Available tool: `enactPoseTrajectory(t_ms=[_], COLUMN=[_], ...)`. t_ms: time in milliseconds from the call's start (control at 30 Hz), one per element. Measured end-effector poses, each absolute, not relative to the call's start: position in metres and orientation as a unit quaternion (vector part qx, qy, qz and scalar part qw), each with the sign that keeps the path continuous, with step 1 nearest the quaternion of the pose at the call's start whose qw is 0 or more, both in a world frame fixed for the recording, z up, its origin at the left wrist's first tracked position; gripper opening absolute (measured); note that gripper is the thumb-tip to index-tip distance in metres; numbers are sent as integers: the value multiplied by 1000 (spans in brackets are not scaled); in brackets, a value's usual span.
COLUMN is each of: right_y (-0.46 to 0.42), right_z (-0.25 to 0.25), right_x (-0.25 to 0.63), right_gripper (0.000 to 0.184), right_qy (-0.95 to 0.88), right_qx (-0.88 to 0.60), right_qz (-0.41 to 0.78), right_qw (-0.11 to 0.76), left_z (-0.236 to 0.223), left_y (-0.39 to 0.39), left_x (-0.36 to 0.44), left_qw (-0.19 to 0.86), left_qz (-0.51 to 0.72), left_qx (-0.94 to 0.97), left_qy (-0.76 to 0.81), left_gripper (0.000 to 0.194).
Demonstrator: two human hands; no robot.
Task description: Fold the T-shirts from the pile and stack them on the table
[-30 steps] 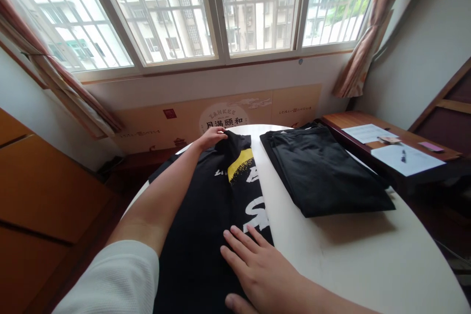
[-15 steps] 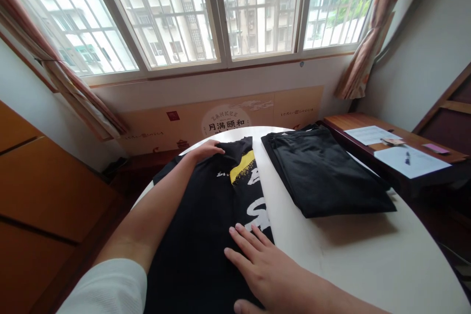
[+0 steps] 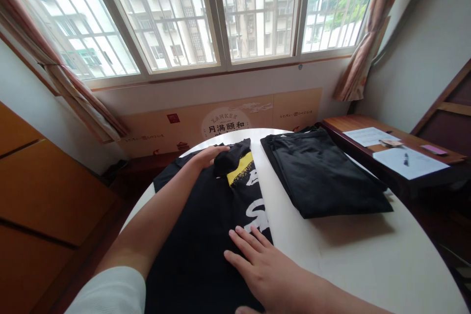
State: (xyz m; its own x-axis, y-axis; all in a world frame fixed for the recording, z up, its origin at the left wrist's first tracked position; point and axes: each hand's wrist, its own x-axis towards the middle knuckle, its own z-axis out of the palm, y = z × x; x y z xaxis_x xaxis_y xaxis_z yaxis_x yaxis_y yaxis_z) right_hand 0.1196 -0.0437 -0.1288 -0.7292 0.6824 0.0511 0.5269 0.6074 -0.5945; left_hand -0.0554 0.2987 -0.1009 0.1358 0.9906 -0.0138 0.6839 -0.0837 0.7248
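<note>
A black T-shirt (image 3: pixel 191 240) with a yellow patch and white lettering lies partly folded lengthwise on the white round table (image 3: pixel 360 260). At its far end, my left hand (image 3: pixel 209 156) is closed on the sleeve, which is turned inward as a bunched flap; the fingertips are partly hidden by the cloth. Nearer to me, my right hand (image 3: pixel 261 260) rests flat on the shirt beside the white lettering, its fingers spread.
To the right on the table lies a stack of folded black clothes (image 3: pixel 327 171), its front corner overhanging the tabletop surface. Beyond it stands a wooden desk (image 3: pixel 334 122) with paper sheets (image 3: pixel 408 163) and a pen (image 3: pixel 406 159). An orange-brown cabinet (image 3: pixel 33 196) is at left, below the windows' level.
My left hand has moved slightly right, and the sleeve is now folded over toward the yellow patch. The right hand stays flat in the same place.
</note>
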Motion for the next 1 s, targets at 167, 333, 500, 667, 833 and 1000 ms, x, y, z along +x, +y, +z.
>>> enactPoseTrajectory(t_ms=[167,333,500,667,833,1000], right_y=[-44,-44,-43,-48,-55,-54], right_z=[-129,-130,-135,-151,-166,-173], right_x=[119,117,113,113,122,128], right_gripper=[86,82,85,65,57,49], right_qy=[-885,-888,-894,-906,-911,-919], right_qx=[-343,-344,-336,-343,-372,-372], right_qz=[283,275,265,213,125,60], right_qw=[137,132,131,127,129,119], left_z=[-101,-92,-96,-119,-135,-132], left_y=[286,275,276,302,316,326], left_x=[-70,-64,-7,46,64,72], left_qw=[203,67,45,72,62,30], left_qz=[209,141,82,31,67,140], left_qx=[688,714,902,898,878,807], left_qy=[665,682,421,433,470,573], left_gripper=[100,73,59,49,54,58])
